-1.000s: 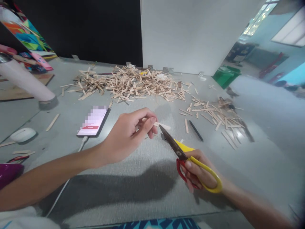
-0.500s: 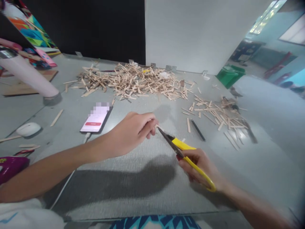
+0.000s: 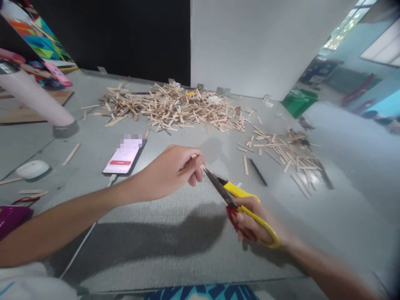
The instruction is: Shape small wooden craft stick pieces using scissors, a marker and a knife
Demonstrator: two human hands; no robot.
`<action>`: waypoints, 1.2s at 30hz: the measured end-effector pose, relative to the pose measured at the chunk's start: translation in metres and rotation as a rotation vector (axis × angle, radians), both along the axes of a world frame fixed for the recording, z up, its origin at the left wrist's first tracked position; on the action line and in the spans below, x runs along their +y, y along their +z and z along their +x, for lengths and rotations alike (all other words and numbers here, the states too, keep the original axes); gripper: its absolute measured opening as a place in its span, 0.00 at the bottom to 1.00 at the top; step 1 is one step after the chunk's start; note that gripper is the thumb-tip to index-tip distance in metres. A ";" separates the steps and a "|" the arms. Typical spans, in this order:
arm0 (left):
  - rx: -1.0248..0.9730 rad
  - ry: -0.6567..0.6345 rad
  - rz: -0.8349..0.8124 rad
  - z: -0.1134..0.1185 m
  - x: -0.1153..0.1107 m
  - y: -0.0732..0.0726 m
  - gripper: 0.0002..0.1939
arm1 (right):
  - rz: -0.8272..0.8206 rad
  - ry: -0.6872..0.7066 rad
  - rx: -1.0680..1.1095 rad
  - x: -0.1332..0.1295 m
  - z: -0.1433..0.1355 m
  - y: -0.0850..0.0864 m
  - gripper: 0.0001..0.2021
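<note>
My left hand (image 3: 178, 168) is closed in a pinch on a small wooden stick (image 3: 203, 166), only a bit of which shows at the fingertips. My right hand (image 3: 256, 218) grips scissors (image 3: 223, 191) with red and yellow handles, along with a yellow tool (image 3: 240, 191) beside the blades. The scissor tips touch or nearly touch the stick end at my left fingers. Beyond the hands lies a large pile of wooden stick pieces (image 3: 175, 106). A smaller group of sticks (image 3: 281, 152) is spread to the right, near a black pen (image 3: 258, 171).
Left of my hand, a phone (image 3: 125, 156) with a white cable lies on the grey table (image 3: 146, 266). Farther left are a pink bottle (image 3: 37, 98), a white mouse (image 3: 33, 169) and a purple object (image 3: 12, 218). A green bin (image 3: 299, 102) stands beyond the table.
The view has shifted slightly. My right hand has turned, so the red handle now shows, and the scissor handles look farther apart. More of the stick shows at my left fingers.
</note>
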State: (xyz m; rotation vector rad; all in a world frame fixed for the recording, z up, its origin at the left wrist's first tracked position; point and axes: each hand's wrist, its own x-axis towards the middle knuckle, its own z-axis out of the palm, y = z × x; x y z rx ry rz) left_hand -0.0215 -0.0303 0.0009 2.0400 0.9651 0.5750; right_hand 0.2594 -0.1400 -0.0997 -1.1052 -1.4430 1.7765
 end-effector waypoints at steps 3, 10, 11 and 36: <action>0.011 -0.006 -0.004 0.000 0.000 0.001 0.23 | -0.007 -0.024 0.011 0.001 -0.002 -0.002 0.31; 0.034 -0.042 0.009 -0.003 0.000 -0.001 0.24 | -0.053 -0.016 -0.051 0.003 -0.004 0.003 0.28; 0.035 -0.046 0.008 -0.004 0.000 -0.002 0.24 | -0.058 -0.016 -0.051 0.004 -0.004 0.004 0.28; -0.245 0.071 -0.130 0.010 0.003 -0.014 0.23 | 0.006 -0.081 0.107 0.001 -0.015 -0.005 0.31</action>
